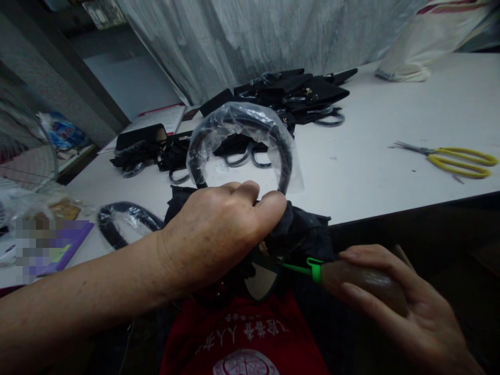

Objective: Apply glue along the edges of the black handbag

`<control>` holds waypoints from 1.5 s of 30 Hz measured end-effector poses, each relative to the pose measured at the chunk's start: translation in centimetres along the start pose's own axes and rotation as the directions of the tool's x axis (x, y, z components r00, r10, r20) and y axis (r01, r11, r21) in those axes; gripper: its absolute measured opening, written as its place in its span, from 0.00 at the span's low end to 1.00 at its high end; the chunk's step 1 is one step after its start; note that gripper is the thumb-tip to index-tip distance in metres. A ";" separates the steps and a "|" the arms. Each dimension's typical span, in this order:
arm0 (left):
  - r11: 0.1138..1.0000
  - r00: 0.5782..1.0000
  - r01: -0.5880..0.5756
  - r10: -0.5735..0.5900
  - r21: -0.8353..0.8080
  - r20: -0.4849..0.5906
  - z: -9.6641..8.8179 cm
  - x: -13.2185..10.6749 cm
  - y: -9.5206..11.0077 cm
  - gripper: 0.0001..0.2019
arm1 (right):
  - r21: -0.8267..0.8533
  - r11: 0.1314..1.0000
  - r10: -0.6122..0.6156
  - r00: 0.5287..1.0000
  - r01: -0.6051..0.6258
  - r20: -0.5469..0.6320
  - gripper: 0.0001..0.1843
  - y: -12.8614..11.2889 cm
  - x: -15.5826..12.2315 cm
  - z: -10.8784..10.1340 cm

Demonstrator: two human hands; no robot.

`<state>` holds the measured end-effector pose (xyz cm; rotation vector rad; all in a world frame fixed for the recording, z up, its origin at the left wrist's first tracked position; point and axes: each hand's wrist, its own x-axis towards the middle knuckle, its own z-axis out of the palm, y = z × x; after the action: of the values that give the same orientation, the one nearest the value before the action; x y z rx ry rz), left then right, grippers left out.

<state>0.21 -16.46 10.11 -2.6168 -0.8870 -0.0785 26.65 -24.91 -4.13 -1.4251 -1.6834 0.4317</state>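
Note:
My left hand (219, 234) is closed over the top of a black bag (302, 229) at the table's near edge, its fingers wrapped round the base of the bag's handle. That curved black handle (242, 135) stands upright above the hand, sheathed in clear plastic. My right hand (394, 302) grips a tool with a brown wooden handle (363, 281) and a thin green shaft (302, 268). The green tip points left and reaches the bag just under my left hand.
Yellow-handled scissors (457, 159) lie on the white table (371, 156) at the right. A pile of black bags (300, 94) sits at the back, more black pieces (144, 146) at the left. A loose wrapped handle (125, 221) lies near the left edge.

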 end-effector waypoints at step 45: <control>0.813 0.916 0.313 -0.120 -0.492 0.384 -0.9 -5.4 0.0 0.12 | 0.064 0.967 -0.248 0.968 0.245 0.043 0.12 -0.7 0.0 0.8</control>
<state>-4.03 -19.89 10.02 -3.0955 -1.4795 0.0723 25.61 -24.94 -4.04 -1.1521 -1.8466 0.3763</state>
